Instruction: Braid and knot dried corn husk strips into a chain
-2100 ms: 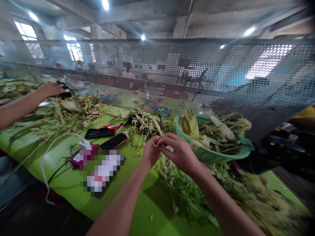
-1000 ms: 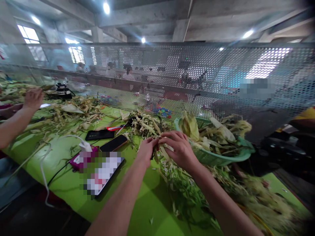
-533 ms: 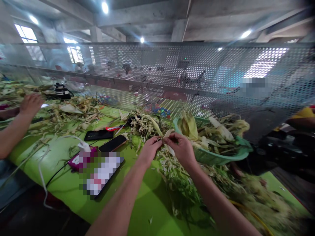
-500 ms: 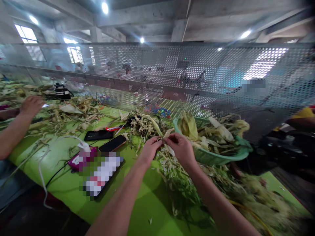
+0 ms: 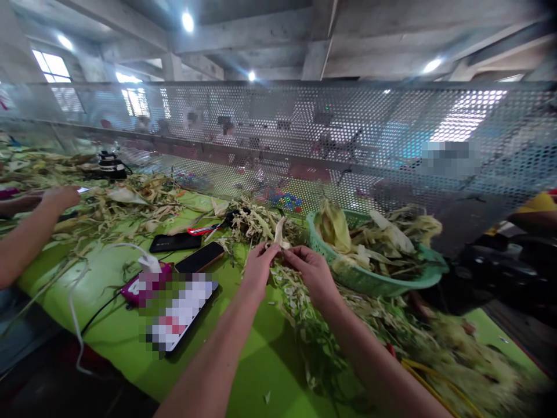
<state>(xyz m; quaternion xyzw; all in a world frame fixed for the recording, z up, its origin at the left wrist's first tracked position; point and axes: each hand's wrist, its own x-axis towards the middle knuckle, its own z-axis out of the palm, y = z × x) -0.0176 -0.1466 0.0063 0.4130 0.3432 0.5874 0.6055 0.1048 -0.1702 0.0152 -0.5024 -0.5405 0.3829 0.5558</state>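
Note:
A pale strip of corn husk (image 5: 279,230) stands up between my hands, above the green table (image 5: 255,366). My left hand (image 5: 257,271) pinches its lower end between thumb and fingers. My right hand (image 5: 311,270) is closed at the same spot, its fingertips against the husk's base; the exact grip is too small to make out. Behind them lies a heap of dried husk scraps (image 5: 250,223). Shredded green and pale husk bits (image 5: 304,316) spread under my right forearm. To the right stands a green plastic basket (image 5: 383,285) holding corn husks (image 5: 333,226).
Left of my arms lie a lit phone (image 5: 187,310), two dark phones (image 5: 201,256) and a purple power strip (image 5: 143,285) with a white cable. A perforated metal panel (image 5: 261,139) runs along the back. At far left, a co-worker's hand (image 5: 61,199) is among husks.
The husk strip now stands more upright between my fingers. Both my hands have shifted slightly left and down. The co-worker's hand at far left is lower.

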